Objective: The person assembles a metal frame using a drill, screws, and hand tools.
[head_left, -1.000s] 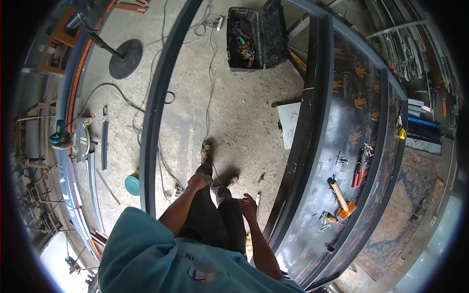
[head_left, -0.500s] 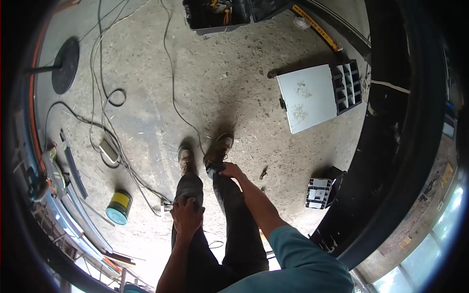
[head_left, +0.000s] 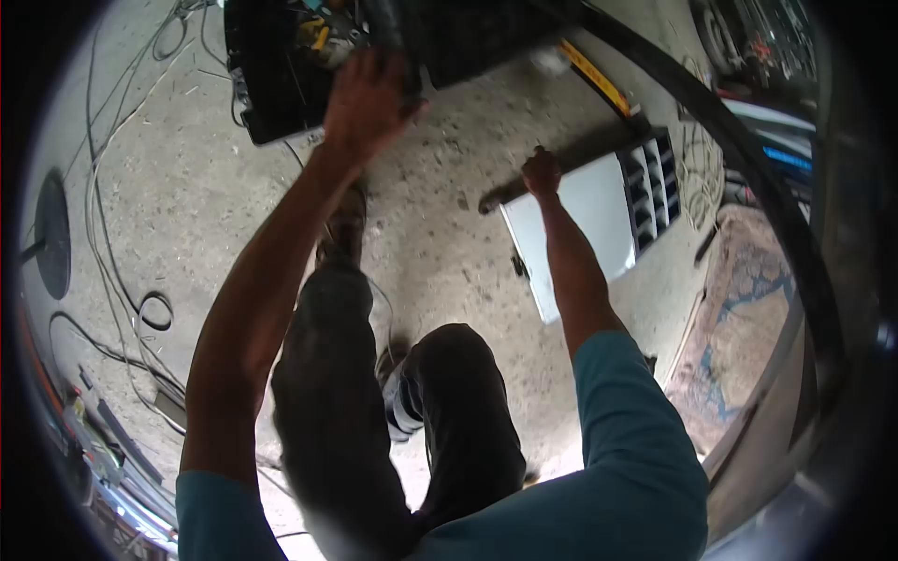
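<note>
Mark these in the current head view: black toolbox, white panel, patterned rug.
Black toolbox point(head_left: 263, 129): head view, near-left corner of its body.
White panel point(head_left: 594, 222): head view, middle of its flat face.
Patterned rug point(head_left: 750, 332): head view, middle of its visible surface.

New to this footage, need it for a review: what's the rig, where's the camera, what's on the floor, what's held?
No machine: it's a person's two bare hands. Every picture comes from one camera worn on the head, looking forward and down. On the rough floor are an open black toolbox with tools inside, and a white panel beside a compartment tray. The left hand is at the toolbox; the right hand is at the panel's far edge. I can't tell whether either holds anything.
</note>
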`<state>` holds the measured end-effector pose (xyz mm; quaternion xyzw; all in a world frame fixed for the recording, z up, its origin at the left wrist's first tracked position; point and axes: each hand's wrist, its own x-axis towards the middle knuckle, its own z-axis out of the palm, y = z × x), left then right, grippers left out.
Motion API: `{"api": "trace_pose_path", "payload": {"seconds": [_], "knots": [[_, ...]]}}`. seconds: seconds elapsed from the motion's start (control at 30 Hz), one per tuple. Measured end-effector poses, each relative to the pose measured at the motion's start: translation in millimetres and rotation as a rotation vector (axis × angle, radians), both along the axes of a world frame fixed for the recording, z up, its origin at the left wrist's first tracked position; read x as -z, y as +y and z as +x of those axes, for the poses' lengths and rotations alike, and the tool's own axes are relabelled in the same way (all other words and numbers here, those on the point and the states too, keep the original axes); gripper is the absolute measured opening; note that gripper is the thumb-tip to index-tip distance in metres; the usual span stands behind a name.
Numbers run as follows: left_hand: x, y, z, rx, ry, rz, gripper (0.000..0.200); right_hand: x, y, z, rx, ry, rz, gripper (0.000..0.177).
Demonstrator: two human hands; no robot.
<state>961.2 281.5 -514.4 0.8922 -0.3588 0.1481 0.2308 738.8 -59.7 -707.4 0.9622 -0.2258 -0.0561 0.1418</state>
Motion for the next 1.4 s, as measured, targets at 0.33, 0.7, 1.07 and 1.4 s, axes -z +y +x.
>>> {"api": "trace_pose_path", "payload": {"seconds": [0.33,0.7,1.07,1.4], "knots": [[80,-17,29,0.400,0.182,0.254,0.030,24,-151,206,0.155,0.135,0.028,0.029],[81,-27,23,0.308,0.210,0.229,0.021,20,-195,206,0.242,0.164,0.138,0.035],[78,-23,24,0.306,0.314,0.229,0.027,-10,-205,196,0.231,0.111,0.198,0.044],[81,-19,27,0.340,0.181,0.152,0.024,-71,-175,162,0.257,0.034,0.283,0.053]]}}
